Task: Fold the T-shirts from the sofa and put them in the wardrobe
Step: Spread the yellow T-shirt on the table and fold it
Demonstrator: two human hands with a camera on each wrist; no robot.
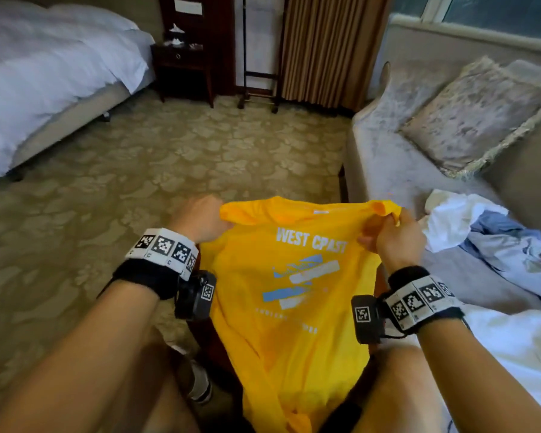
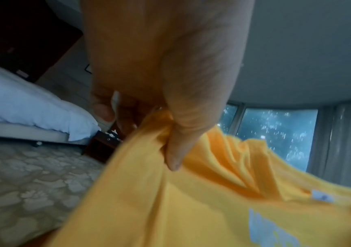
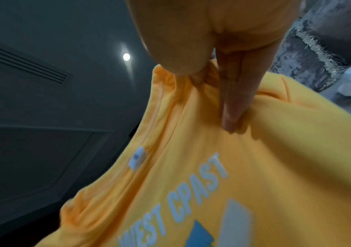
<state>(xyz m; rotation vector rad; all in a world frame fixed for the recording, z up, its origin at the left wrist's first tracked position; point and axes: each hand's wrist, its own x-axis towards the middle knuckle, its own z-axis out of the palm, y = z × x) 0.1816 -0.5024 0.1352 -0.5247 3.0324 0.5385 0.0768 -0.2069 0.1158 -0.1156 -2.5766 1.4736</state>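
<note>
Yellow T-shirt (image 1: pixel 294 307) hung btwn hands, left hand (image 1: pixel 200 218) & right hand (image 1: pixel 398 237) pinching shoulders (print facing up)

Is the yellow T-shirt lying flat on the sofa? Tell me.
No, both hands hold the yellow T-shirt up by its shoulders, beside the sofa.

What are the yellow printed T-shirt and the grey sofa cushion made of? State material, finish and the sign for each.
Yellow printed T-shirt: seemingly soft matte cotton-like knit; it bunches into fine creases where the left hand and right hand grip it. The lettering looks like flat print.
Grey fringed sofa cushion: probably crushed velvet, judging by its mottled sheen, with a pale fringed edge.
</note>
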